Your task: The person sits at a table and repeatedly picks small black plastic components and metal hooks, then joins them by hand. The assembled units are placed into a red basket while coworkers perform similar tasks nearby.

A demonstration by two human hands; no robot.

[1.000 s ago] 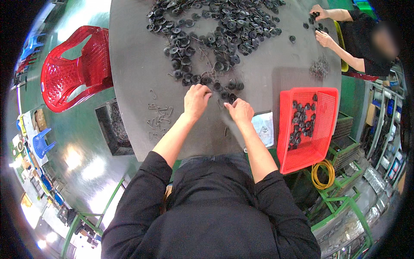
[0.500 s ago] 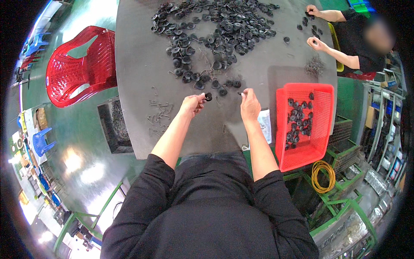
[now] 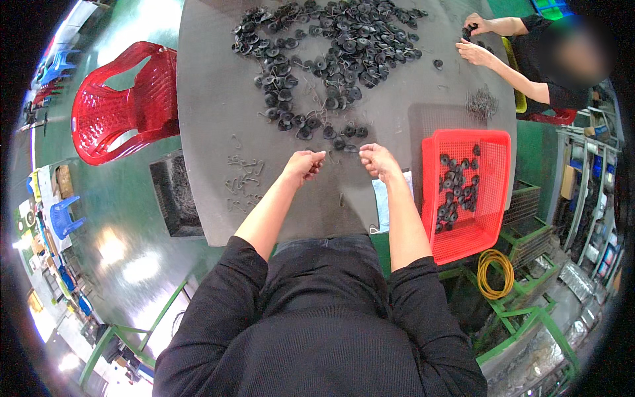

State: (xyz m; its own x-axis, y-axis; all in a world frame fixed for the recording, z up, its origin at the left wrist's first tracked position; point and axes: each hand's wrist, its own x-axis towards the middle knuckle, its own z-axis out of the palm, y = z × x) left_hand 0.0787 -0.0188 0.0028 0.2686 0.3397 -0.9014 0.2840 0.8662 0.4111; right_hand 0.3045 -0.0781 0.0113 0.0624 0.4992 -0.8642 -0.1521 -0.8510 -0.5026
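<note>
Sitting at a big dark grey table (image 3: 218,99), I look down my black sleeves at my two hands, held up just above its near part. A wide heap of small black round parts (image 3: 331,53) covers the far middle of the table, thinning into a loose trail that ends just beyond my fingers. On my right a red plastic basket (image 3: 493,149) hangs over the table's edge, with a scatter of the same black parts lying in it. To my left, off the table, stands a red plastic chair (image 3: 119,112), and a dark box (image 3: 173,198) sits on the green floor beside the table. A small cluster of thin bent wire hooks (image 3: 241,175) lies on the table left of my left forearm. At the far right corner another person's hands (image 3: 477,40) work on a black part.

My left hand (image 3: 303,165) is curled closed, fingertips pinched together on something too small to make out. My right hand (image 3: 376,159) is likewise pinched at thumb and forefinger; what it grips I cannot tell. Both hands are near each other, apart, just short of the nearest black parts.
</note>
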